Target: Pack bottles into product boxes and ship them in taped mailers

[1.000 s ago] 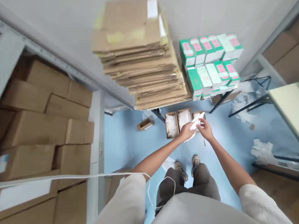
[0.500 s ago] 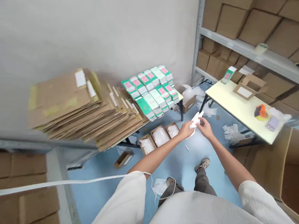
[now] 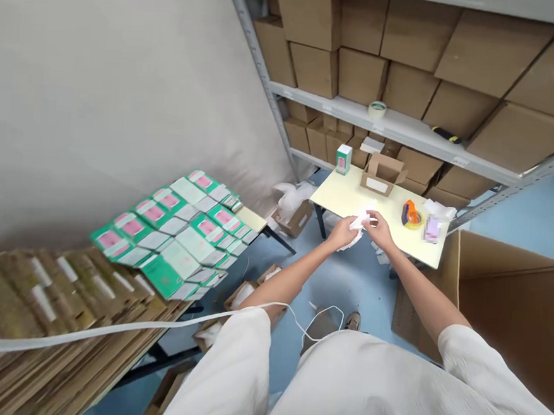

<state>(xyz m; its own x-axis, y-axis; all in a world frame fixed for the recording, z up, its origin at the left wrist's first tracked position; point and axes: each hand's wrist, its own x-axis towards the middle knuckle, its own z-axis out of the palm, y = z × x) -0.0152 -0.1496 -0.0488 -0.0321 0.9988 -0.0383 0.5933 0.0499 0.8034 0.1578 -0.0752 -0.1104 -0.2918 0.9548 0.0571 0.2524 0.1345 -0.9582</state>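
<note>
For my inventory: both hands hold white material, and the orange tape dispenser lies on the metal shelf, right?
No: in the head view, the orange tape dispenser lies on the pale table, not the shelf. Both hands do hold white material.

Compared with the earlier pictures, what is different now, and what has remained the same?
The view has swung right: the green boxes and cardboard stack shifted toward the picture's lower left, the pale table toward its middle. The left hand and right hand now overlap the table's near edge in view. Both still hold the white material; no release shows.
</note>
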